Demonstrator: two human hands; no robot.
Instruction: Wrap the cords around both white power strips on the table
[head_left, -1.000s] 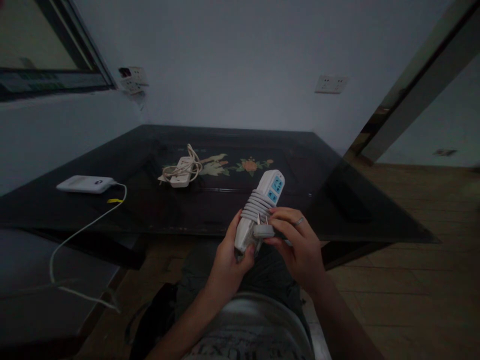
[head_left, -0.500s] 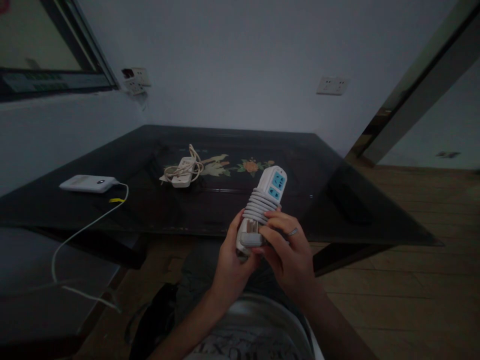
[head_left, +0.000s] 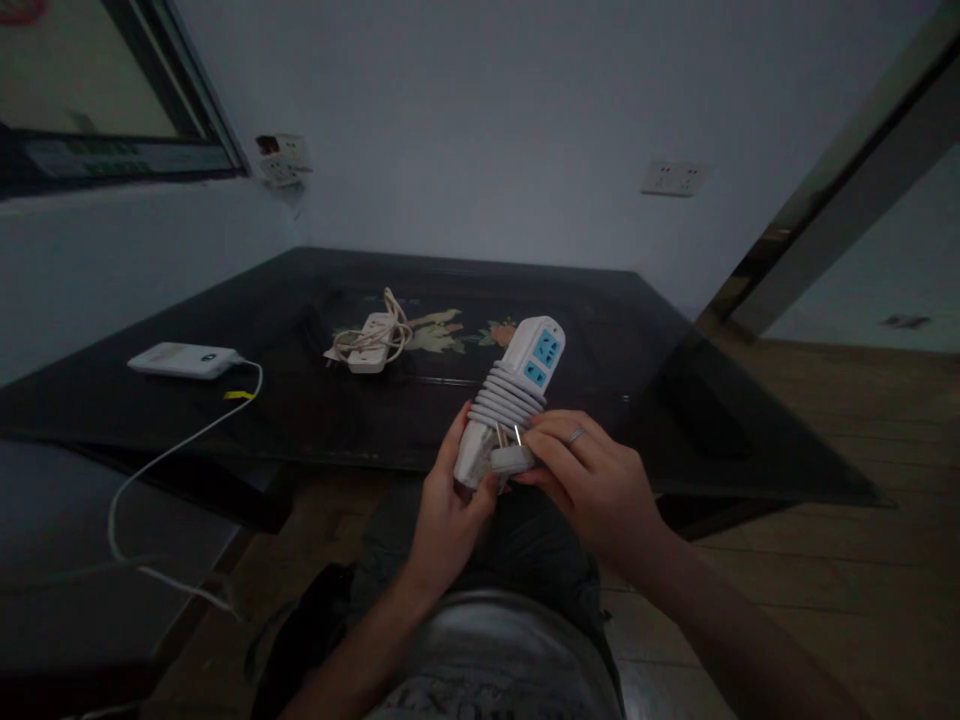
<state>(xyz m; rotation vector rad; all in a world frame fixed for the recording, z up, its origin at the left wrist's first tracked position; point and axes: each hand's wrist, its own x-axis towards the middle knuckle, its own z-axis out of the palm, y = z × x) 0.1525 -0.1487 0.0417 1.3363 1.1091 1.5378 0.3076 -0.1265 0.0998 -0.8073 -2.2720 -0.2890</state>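
White power strip, cord-wrapped, tilts above the counter's front edge; your left hand grips its lower end, your right hand pinches its plug. A smaller strip lies beyond, left; a white device sits near the left edge.

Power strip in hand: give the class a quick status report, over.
Left hand gripping power strip, cord wrapped round it. Right hand at plug, prongs bare. Nothing visibly blocking either hand.
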